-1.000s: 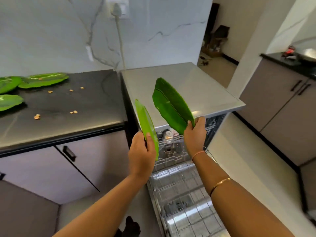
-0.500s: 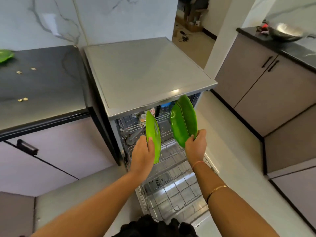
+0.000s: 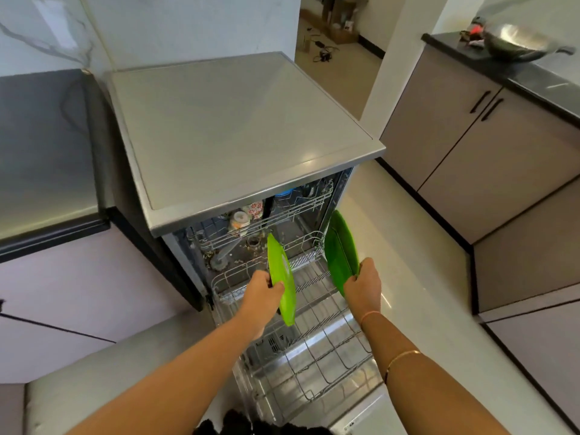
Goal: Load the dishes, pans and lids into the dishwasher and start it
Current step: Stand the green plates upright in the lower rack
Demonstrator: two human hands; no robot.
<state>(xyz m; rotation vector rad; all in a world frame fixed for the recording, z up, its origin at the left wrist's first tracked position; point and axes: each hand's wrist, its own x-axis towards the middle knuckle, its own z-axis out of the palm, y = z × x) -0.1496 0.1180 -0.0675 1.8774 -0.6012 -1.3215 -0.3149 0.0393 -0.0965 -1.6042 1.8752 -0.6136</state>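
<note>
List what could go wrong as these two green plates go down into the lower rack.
1. The left hand grips the left plate and the right hand the right plate, each by one edge; either could slip and drop onto the lower rack.
2. The right plate hangs near the rack's right side and may strike the wires or miss the tines.

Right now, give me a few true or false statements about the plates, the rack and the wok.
1. Left hand and right hand each hold a plate. True.
2. The left plate and right plate are held flat. False: both are held on edge.
3. The rack is pushed inside the dishwasher. False: it is pulled out.
4. The wok sits on the counter at the right. True.
</note>
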